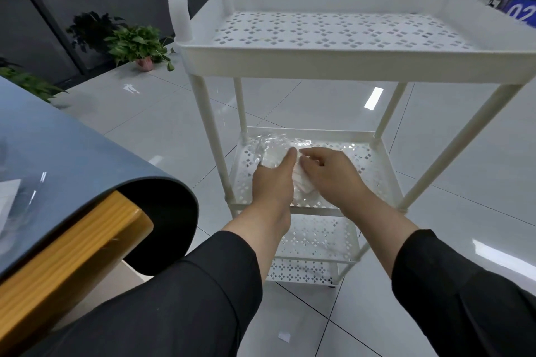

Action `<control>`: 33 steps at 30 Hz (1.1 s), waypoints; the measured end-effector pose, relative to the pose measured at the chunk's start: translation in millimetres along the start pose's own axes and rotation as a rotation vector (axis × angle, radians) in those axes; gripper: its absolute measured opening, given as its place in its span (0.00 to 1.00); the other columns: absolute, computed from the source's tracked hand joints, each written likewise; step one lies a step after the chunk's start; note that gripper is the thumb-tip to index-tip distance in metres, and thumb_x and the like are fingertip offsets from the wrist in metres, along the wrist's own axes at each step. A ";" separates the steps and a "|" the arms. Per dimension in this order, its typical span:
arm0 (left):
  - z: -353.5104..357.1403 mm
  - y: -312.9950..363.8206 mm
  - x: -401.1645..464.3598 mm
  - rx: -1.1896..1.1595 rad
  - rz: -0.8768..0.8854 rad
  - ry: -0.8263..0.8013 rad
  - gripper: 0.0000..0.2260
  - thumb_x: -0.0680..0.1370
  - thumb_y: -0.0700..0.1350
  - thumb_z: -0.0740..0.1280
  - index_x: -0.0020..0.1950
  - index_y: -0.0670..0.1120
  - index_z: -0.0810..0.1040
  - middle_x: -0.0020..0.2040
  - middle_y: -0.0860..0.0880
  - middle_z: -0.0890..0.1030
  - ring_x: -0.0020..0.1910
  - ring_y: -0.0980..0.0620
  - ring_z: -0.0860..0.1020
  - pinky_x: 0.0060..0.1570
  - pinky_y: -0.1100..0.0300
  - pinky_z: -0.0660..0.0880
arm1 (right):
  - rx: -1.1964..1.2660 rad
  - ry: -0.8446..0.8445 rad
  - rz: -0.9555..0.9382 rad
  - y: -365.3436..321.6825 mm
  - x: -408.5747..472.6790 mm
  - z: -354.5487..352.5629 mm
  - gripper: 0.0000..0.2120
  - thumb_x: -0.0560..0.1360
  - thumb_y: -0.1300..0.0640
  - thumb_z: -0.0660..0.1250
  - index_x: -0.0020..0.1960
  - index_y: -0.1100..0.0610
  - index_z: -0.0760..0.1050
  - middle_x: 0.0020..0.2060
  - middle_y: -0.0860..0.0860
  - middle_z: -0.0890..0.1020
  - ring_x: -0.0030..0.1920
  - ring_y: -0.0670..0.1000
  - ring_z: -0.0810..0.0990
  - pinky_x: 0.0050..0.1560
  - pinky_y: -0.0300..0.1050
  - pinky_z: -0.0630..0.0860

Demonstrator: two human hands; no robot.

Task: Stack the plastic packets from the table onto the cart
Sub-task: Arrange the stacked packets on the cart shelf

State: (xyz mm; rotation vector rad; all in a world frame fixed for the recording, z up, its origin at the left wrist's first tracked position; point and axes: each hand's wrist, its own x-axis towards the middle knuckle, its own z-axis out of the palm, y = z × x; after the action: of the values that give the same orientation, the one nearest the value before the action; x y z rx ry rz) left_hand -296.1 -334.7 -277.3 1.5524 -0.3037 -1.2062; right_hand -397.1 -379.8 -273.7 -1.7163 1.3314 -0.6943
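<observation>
Cart's middle shelf [377,159]: both hands [274,180] on plastic packets [271,151].

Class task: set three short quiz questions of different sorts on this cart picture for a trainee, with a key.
1. True or false: the cart's top shelf holds the plastic packets.
2. Which shelf are both hands over: A top, B middle, C bottom?
3. Fill in: a potted ____ stands on the floor left of the cart.

Key: 1 false. 2 B: left hand and right hand touch the packets there. 3 plant.
</observation>
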 end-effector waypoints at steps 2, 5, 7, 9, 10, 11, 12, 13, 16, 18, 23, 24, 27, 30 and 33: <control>-2.6 -0.7 6.5 -0.004 0.032 0.026 0.22 0.76 0.54 0.74 0.65 0.44 0.76 0.56 0.46 0.84 0.56 0.46 0.82 0.56 0.50 0.80 | -0.063 -0.080 -0.059 1.7 -0.6 1.1 0.13 0.83 0.56 0.60 0.51 0.57 0.83 0.36 0.50 0.82 0.33 0.44 0.74 0.37 0.39 0.70; -10.0 0.6 13.4 0.040 0.103 0.116 0.13 0.79 0.45 0.71 0.62 0.46 0.77 0.48 0.48 0.82 0.46 0.50 0.81 0.42 0.59 0.75 | -0.120 0.073 -0.038 11.1 9.2 -4.9 0.16 0.84 0.54 0.58 0.58 0.60 0.82 0.49 0.53 0.83 0.46 0.51 0.78 0.46 0.45 0.71; -12.4 4.3 12.8 0.154 0.211 0.165 0.14 0.80 0.43 0.68 0.66 0.46 0.76 0.46 0.46 0.81 0.45 0.48 0.80 0.41 0.59 0.73 | -0.191 0.163 0.056 20.6 25.3 -11.3 0.16 0.83 0.52 0.59 0.57 0.60 0.81 0.52 0.55 0.84 0.47 0.54 0.79 0.49 0.51 0.74; -12.5 7.7 11.9 0.342 0.338 0.205 0.16 0.81 0.43 0.65 0.70 0.47 0.74 0.52 0.46 0.81 0.52 0.44 0.80 0.46 0.58 0.71 | -0.327 0.070 0.175 25.1 41.2 -12.4 0.16 0.80 0.46 0.63 0.57 0.57 0.80 0.51 0.53 0.83 0.46 0.54 0.79 0.49 0.52 0.77; -12.2 8.7 12.5 0.413 0.386 0.217 0.17 0.82 0.42 0.64 0.71 0.48 0.73 0.52 0.48 0.81 0.52 0.45 0.79 0.47 0.58 0.71 | -0.405 0.011 0.216 26.0 48.7 -10.2 0.18 0.78 0.41 0.66 0.57 0.54 0.79 0.51 0.51 0.81 0.49 0.55 0.80 0.52 0.51 0.78; -12.1 9.7 13.5 0.460 0.417 0.221 0.16 0.82 0.42 0.62 0.70 0.49 0.73 0.51 0.50 0.80 0.50 0.46 0.78 0.46 0.59 0.70 | -0.481 -0.034 0.242 25.8 55.7 -6.4 0.19 0.76 0.38 0.68 0.56 0.53 0.78 0.50 0.50 0.80 0.52 0.56 0.81 0.55 0.52 0.77; -12.1 10.4 14.5 0.487 0.429 0.221 0.15 0.82 0.41 0.62 0.69 0.49 0.74 0.49 0.51 0.80 0.47 0.47 0.78 0.44 0.59 0.70 | -0.539 -0.057 0.251 25.2 62.4 -1.5 0.21 0.74 0.35 0.69 0.51 0.53 0.76 0.47 0.50 0.79 0.52 0.58 0.81 0.56 0.52 0.76; -12.5 11.0 15.6 0.503 0.433 0.219 0.13 0.82 0.41 0.61 0.66 0.49 0.75 0.47 0.51 0.80 0.46 0.47 0.78 0.43 0.58 0.71 | -0.590 -0.065 0.256 24.2 67.8 4.1 0.25 0.72 0.32 0.69 0.48 0.54 0.75 0.44 0.51 0.79 0.53 0.59 0.81 0.57 0.53 0.74; -14.0 9.4 18.4 0.519 0.423 0.200 0.11 0.82 0.42 0.62 0.64 0.48 0.76 0.46 0.50 0.80 0.46 0.46 0.79 0.43 0.57 0.73 | -0.725 -0.025 0.316 20.8 77.9 17.4 0.37 0.67 0.26 0.69 0.60 0.56 0.72 0.56 0.54 0.78 0.62 0.61 0.76 0.65 0.61 0.68; -15.3 6.6 18.1 0.529 0.412 0.184 0.14 0.83 0.43 0.62 0.68 0.49 0.75 0.49 0.51 0.80 0.50 0.46 0.79 0.46 0.58 0.72 | -0.752 0.005 0.361 20.5 80.7 21.8 0.43 0.68 0.28 0.71 0.69 0.58 0.67 0.64 0.56 0.74 0.68 0.61 0.72 0.68 0.63 0.64; -17.0 4.0 13.6 0.575 0.395 0.166 0.19 0.83 0.44 0.63 0.75 0.48 0.70 0.51 0.52 0.78 0.56 0.45 0.79 0.49 0.60 0.68 | -0.682 -0.010 0.355 30.1 91.1 20.9 0.26 0.70 0.35 0.73 0.49 0.56 0.73 0.57 0.56 0.78 0.60 0.61 0.76 0.67 0.62 0.67; -16.7 4.1 12.4 0.574 0.395 0.164 0.20 0.83 0.43 0.63 0.76 0.48 0.69 0.52 0.52 0.78 0.56 0.46 0.79 0.49 0.61 0.68 | -0.669 -0.011 0.347 32.1 92.7 21.2 0.23 0.70 0.36 0.73 0.43 0.55 0.71 0.55 0.56 0.78 0.58 0.61 0.76 0.66 0.62 0.68; -16.4 4.3 8.1 0.547 0.390 0.153 0.21 0.84 0.44 0.63 0.77 0.47 0.67 0.55 0.53 0.79 0.54 0.49 0.78 0.49 0.61 0.67 | -0.561 0.020 0.332 37.3 93.2 20.1 0.17 0.73 0.46 0.72 0.38 0.54 0.69 0.45 0.55 0.80 0.50 0.60 0.79 0.63 0.60 0.72; -17.6 4.8 3.5 0.498 0.380 0.146 0.22 0.83 0.45 0.63 0.78 0.47 0.66 0.61 0.51 0.80 0.57 0.49 0.78 0.51 0.61 0.67 | -0.166 0.199 0.288 37.8 83.9 7.2 0.03 0.76 0.59 0.67 0.46 0.54 0.73 0.40 0.54 0.79 0.39 0.55 0.78 0.44 0.46 0.76; -17.0 9.8 -1.2 0.409 0.362 0.123 0.23 0.83 0.45 0.65 0.78 0.48 0.66 0.56 0.52 0.79 0.58 0.48 0.78 0.53 0.61 0.69 | 0.243 0.326 0.235 18.3 54.5 -11.3 0.17 0.77 0.61 0.67 0.63 0.49 0.69 0.47 0.51 0.77 0.39 0.52 0.78 0.35 0.43 0.72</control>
State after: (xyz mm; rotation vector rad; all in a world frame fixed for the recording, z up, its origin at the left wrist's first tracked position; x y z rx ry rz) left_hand -279.1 -327.6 -270.3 1.8144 -0.7516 -0.7907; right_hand -400.0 -436.7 -287.4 -1.2659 1.5677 -0.9829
